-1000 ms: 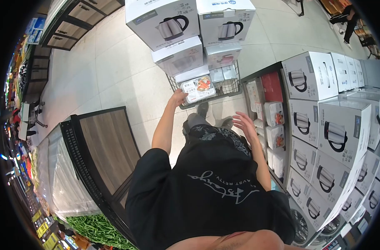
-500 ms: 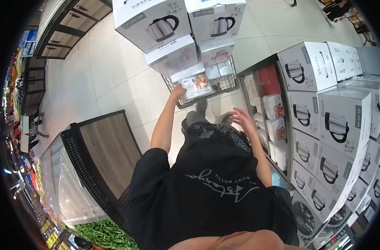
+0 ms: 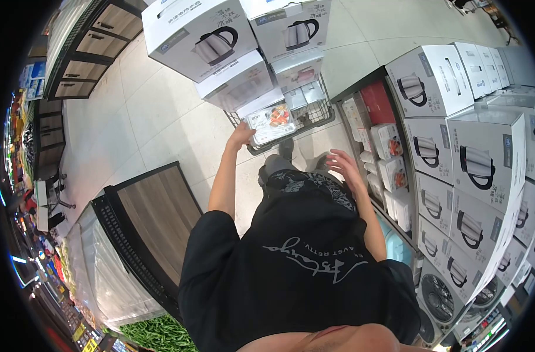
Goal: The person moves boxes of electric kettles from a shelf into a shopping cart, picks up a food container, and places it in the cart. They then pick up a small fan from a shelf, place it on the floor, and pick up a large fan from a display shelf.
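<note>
My left hand (image 3: 241, 135) is closed on the left edge of a white box with a food picture (image 3: 272, 125). That box is at the near end of a wire shopping cart (image 3: 321, 121), in front of stacked kettle boxes (image 3: 211, 44). Over by the shelf on the right, my right hand (image 3: 345, 166) hangs in the air with its fingers apart and nothing in it. Similar white food-picture boxes (image 3: 392, 174) stand on that shelf near it.
Stacked kettle boxes (image 3: 478, 167) line the right side, above boxed fans (image 3: 437, 296). A wood-panelled display stand (image 3: 159, 205) is on the left, with green peppers (image 3: 159, 333) below it. Tiled floor (image 3: 156, 117) lies between.
The view has shifted slightly. My left hand and the box in it have moved a little to the left and nearer to me. The right hand stays open beside the shelf.
</note>
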### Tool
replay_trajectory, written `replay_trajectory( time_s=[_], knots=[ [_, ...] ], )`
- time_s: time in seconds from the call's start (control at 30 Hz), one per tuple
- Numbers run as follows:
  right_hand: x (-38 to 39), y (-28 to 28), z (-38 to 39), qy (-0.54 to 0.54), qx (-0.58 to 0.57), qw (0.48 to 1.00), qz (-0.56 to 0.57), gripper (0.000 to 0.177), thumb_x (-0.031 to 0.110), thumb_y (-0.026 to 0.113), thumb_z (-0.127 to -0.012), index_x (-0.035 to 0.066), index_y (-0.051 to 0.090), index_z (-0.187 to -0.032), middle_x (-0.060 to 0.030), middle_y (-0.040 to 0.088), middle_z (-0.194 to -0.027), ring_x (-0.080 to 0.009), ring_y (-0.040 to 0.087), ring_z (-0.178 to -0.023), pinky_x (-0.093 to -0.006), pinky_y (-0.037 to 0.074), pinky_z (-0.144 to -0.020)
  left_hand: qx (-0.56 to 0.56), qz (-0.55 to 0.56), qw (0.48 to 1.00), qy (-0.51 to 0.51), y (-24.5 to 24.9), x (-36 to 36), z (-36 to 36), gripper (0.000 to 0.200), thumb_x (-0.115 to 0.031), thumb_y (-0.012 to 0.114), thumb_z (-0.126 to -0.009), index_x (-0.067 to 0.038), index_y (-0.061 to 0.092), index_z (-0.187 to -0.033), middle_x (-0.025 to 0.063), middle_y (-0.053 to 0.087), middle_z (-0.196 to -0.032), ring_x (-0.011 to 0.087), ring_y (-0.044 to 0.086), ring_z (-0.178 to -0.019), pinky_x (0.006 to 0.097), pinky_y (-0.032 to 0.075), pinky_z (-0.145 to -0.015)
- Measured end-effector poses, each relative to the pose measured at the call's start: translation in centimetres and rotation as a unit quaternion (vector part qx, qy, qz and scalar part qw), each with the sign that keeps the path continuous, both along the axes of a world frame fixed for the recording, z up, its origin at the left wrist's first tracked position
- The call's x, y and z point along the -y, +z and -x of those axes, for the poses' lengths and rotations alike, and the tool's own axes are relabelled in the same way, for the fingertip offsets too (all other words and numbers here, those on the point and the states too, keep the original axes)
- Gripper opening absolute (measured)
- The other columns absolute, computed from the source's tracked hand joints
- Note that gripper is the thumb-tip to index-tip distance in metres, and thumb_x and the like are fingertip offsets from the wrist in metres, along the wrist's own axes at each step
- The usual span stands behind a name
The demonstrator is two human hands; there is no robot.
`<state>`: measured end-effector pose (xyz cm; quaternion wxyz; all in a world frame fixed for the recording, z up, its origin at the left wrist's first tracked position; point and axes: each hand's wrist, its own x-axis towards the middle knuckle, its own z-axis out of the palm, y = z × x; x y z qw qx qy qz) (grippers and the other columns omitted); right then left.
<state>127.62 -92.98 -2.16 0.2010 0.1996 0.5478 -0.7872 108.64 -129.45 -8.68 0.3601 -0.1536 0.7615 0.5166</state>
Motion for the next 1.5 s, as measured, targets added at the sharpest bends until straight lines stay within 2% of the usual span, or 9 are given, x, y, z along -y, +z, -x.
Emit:
replay_trajectory(
  time_s=[0.03, 0.17, 0.47, 0.7, 1.03, 1.17, 1.3, 1.43, 1.5],
  knots=[
    [0.0, 0.1, 0.0, -0.001, 0.0, 1.0, -0.002, 0.041, 0.03, 0.054, -0.09, 0.006, 0.05, -0.123, -0.0097, 0.059, -0.113, -0.0165, 0.058, -0.099, -0.0282, 0.045, -0.086, -0.028, 0.013, 0.999, 0.007, 0.7, 0.2, -0.3, 0.041, -0.015, 0.063, -0.081, 0.001, 0.045, -0.114, 0.0096, 0.056, -0.092, 0.0185, 0.059, -0.083, 0.0334, 0.054, -0.071],
    [0.0, 0.3, 0.0, 0.001, 0.005, 1.0, -0.014, 0.041, 0.03, 0.054, -0.089, 0.007, 0.05, -0.123, -0.0091, 0.059, -0.113, -0.0161, 0.058, -0.099, -0.0287, 0.045, -0.085, -0.012, -0.049, 0.999, -0.005, 5.6, 0.9, -0.9, 0.046, -0.015, 0.066, -0.08, 0.001, 0.043, -0.117, 0.0132, 0.054, -0.109, 0.0205, 0.058, -0.096, 0.0343, 0.052, -0.078],
    [0.2, 0.4, 0.6, 0.009, 0.004, 1.0, -0.011, 0.042, 0.031, 0.055, -0.088, 0.007, 0.05, -0.123, -0.0093, 0.059, -0.112, -0.0165, 0.058, -0.098, -0.0287, 0.045, -0.085, -0.009, -0.212, 0.976, 0.049, 8.7, -1.6, -0.5, 0.065, -0.014, 0.066, -0.081, 0.006, 0.03, -0.131, 0.0171, 0.051, -0.114, 0.0229, 0.058, -0.097, 0.0364, 0.052, -0.079],
    [0.0, 0.2, 0.6, 0.005, -0.002, 1.0, 0.0, 0.042, 0.03, 0.055, -0.089, 0.007, 0.05, -0.123, -0.0097, 0.059, -0.112, -0.0167, 0.058, -0.098, -0.0288, 0.046, -0.084, -0.021, -0.21, 0.977, 0.044, 8.7, -7.9, 1.7, 0.051, -0.015, 0.063, -0.083, 0.005, 0.039, -0.123, 0.0153, 0.053, -0.11, 0.0215, 0.058, -0.095, 0.0348, 0.051, -0.079],
    [-2.4, -0.9, 8.7, -0.134, -0.035, 0.989, -0.046, 0.062, 0.044, 0.055, -0.086, 0.009, 0.036, -0.134, -0.011, 0.051, -0.123, -0.022, 0.049, -0.113, -0.0408, 0.04, -0.093, -0.005, -0.185, 0.972, -0.145, 11.4, -11.6, 5.1, 0.051, -0.022, 0.064, -0.083, 0.003, 0.045, -0.124, 0.0126, 0.059, -0.108, 0.0165, 0.059, -0.092, 0.0265, 0.049, -0.075],
    [-0.4, -0.2, 9.2, -0.1, 0.014, 0.994, 0.032, 0.066, 0.044, 0.059, -0.085, 0.009, 0.033, -0.135, -0.0112, 0.05, -0.124, -0.025, 0.053, -0.109, -0.0428, 0.044, -0.09, -0.101, -0.117, 0.94, -0.305, 9.5, -13.5, 8.3, 0.044, -0.032, 0.06, -0.084, -0.006, 0.054, -0.119, 0.0049, 0.061, -0.105, 0.0119, 0.055, -0.093, 0.0293, 0.046, -0.078],
    [1.6, -0.9, 8.3, -0.172, 0.048, 0.982, 0.068, 0.064, 0.034, 0.063, -0.085, 0.004, 0.033, -0.132, -0.0149, 0.048, -0.122, -0.0302, 0.056, -0.103, -0.0451, 0.05, -0.086, -0.214, -0.036, 0.911, -0.352, 8.1, -16.6, 10.9, 0.041, -0.036, 0.059, -0.083, -0.002, 0.058, -0.106, 0.0119, 0.063, -0.097, 0.0195, 0.059, -0.084, 0.033, 0.045, -0.07],
    [2.6, -1.7, 9.4, -0.248, 0.06, 0.966, 0.05, 0.074, 0.031, 0.066, -0.083, -0.002, 0.023, -0.133, -0.0192, 0.048, -0.118, -0.0341, 0.056, -0.101, -0.0472, 0.05, -0.087, -0.346, -0.064, 0.908, -0.228, 6.3, -18.2, 9.6, 0.041, -0.03, 0.058, -0.084, 0.003, 0.055, -0.108, 0.0211, 0.06, -0.103, 0.0326, 0.058, -0.092, 0.0374, 0.044, -0.08],
    [3.5, -2.2, 9.9, -0.274, 0.062, 0.959, 0.031, 0.081, 0.031, 0.069, -0.081, -0.003, 0.017, -0.134, -0.0214, 0.046, -0.119, -0.0348, 0.054, -0.103, -0.0473, 0.049, -0.087, -0.389, -0.042, 0.91, -0.138, 6.1, -18.0, 7.9, 0.041, -0.03, 0.059, -0.085, 0.004, 0.054, -0.109, 0.0175, 0.06, -0.101, 0.0238, 0.057, -0.092, 0.0336, 0.044, -0.081]
  ],
)
